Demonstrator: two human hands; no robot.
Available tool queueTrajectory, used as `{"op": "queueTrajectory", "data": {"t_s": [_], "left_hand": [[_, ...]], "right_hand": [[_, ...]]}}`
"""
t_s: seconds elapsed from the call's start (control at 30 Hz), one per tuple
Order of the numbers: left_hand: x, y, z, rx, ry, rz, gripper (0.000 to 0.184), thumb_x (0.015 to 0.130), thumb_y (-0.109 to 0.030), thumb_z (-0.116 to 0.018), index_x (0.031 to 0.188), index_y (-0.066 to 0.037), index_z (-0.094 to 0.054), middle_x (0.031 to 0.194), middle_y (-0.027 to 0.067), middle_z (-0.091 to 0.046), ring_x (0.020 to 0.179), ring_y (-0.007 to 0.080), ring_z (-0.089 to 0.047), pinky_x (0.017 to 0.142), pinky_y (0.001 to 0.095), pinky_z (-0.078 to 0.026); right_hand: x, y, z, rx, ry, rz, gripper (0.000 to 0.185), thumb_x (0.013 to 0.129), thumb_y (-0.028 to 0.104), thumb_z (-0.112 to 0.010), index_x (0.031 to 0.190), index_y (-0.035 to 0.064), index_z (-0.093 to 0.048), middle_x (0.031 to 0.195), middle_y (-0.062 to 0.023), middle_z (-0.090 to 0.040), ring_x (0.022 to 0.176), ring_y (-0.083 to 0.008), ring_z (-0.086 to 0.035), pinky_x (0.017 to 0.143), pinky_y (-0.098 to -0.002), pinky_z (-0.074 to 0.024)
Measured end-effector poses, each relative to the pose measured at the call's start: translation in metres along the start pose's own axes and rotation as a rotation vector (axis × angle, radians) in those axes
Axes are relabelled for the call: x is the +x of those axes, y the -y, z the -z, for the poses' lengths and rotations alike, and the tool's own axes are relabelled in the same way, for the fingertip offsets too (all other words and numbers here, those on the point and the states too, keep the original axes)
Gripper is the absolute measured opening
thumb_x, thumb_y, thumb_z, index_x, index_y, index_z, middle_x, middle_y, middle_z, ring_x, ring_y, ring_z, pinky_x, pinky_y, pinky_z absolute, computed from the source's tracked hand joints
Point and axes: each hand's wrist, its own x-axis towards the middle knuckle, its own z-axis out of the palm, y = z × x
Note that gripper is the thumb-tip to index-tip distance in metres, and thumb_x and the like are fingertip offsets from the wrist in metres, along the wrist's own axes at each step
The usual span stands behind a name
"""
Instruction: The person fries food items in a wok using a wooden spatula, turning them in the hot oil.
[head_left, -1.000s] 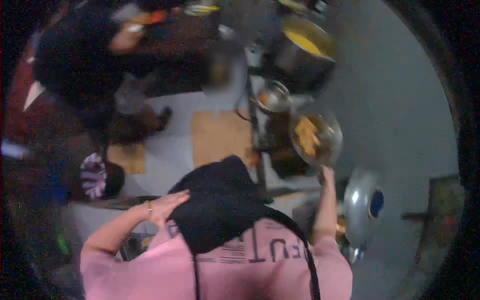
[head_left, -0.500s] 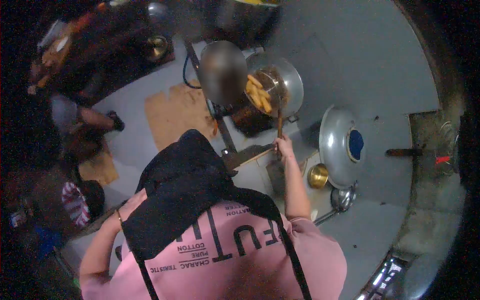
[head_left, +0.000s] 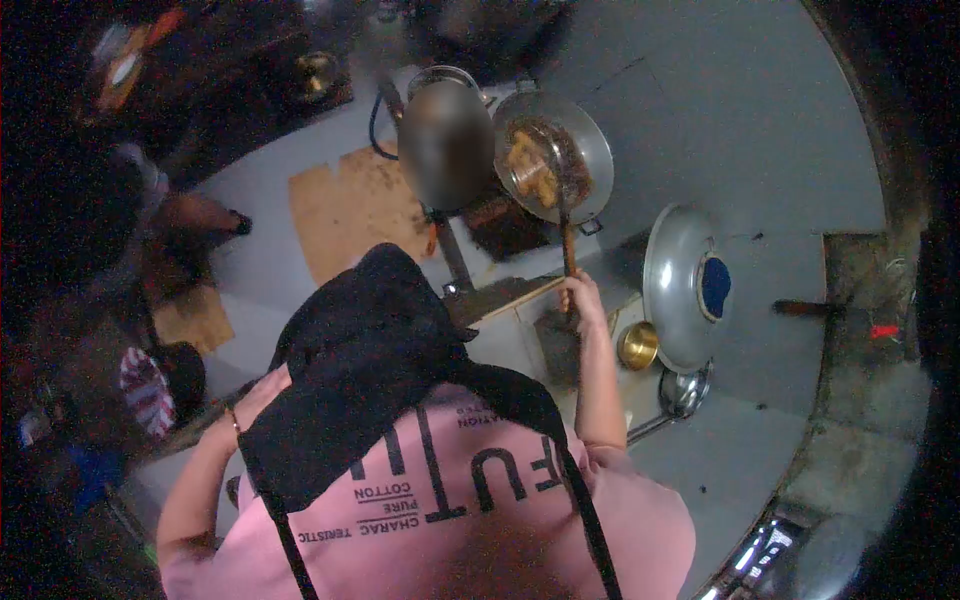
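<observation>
My right hand (head_left: 582, 297) is closed around the wooden handle of a long ladle (head_left: 569, 245). The ladle's head is down inside a wide metal pan (head_left: 597, 160), over yellow-brown food pieces (head_left: 530, 168) in dark oil. My left hand (head_left: 262, 393) lies against the black cloth (head_left: 350, 340) at my front; its fingers are partly hidden by the cloth, so their grip does not show.
A large metal lid (head_left: 672, 285) leans against the wall, with a brass bowl (head_left: 638, 345) and a small pan (head_left: 684, 390) beside it. Brown cardboard (head_left: 350, 215) lies left of the stove. Another person's leg (head_left: 195, 215) shows at the left.
The view has swung right since the first frame. The food pieces, lifted near the pan's left edge half a second ago, are now lower inside the pan, under the ladle.
</observation>
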Motion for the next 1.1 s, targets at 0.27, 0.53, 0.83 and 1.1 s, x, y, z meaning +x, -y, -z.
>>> {"op": "queueTrajectory", "data": {"t_s": [0.27, 0.53, 0.83, 1.1], "left_hand": [[0.001, 0.011, -0.003, -0.013, 0.011, -0.041, 0.064, 0.075, -0.03, -0.044, 0.13, -0.004, -0.027, 0.135, 0.0171, -0.025, 0.126, 0.0307, -0.023, 0.103, 0.0361, -0.019], [-0.002, 0.016, -0.006, 0.002, -0.012, -0.072, 0.071, 0.07, -0.034, -0.046, 0.13, -0.003, -0.026, 0.135, 0.0181, -0.024, 0.126, 0.0315, -0.023, 0.103, 0.0367, -0.019], [-0.011, 0.019, -0.003, -0.004, -0.011, -0.063, 0.079, 0.064, -0.038, -0.048, 0.131, -0.003, -0.024, 0.135, 0.0192, -0.023, 0.126, 0.0323, -0.022, 0.103, 0.0374, -0.019], [-0.007, 0.018, -0.001, -0.004, 0.0, -0.078, 0.086, 0.059, -0.041, -0.05, 0.131, -0.002, -0.023, 0.135, 0.0202, -0.023, 0.126, 0.0331, -0.021, 0.103, 0.038, -0.019]], "right_hand": [[0.12, -0.019, 0.021, -0.137, -0.199, 0.23, 0.023, 0.069, 0.005, -0.05, 0.091, -0.001, -0.047, 0.061, -0.0059, -0.049, 0.043, -0.0147, -0.045, 0.04, -0.0278, -0.0371], [0.137, 0.038, 0.006, -0.144, -0.284, 0.082, 0.013, 0.07, 0.009, -0.055, 0.079, 0.0014, -0.049, 0.056, -0.0064, -0.05, 0.043, -0.0156, -0.047, 0.04, -0.0308, -0.0387], [0.138, -0.023, 0.006, -0.058, -0.09, 0.006, 0.005, 0.07, 0.006, -0.049, 0.071, 0.0061, -0.045, 0.049, -0.0028, -0.041, 0.039, -0.0144, -0.041, 0.037, -0.0297, -0.0358], [0.08, -0.029, -0.004, -0.049, -0.042, 0.017, 0.012, 0.072, 0.005, -0.048, 0.083, 0.0055, -0.044, 0.051, -0.0013, -0.042, 0.041, -0.0118, -0.041, 0.038, -0.0256, -0.0353]]}}
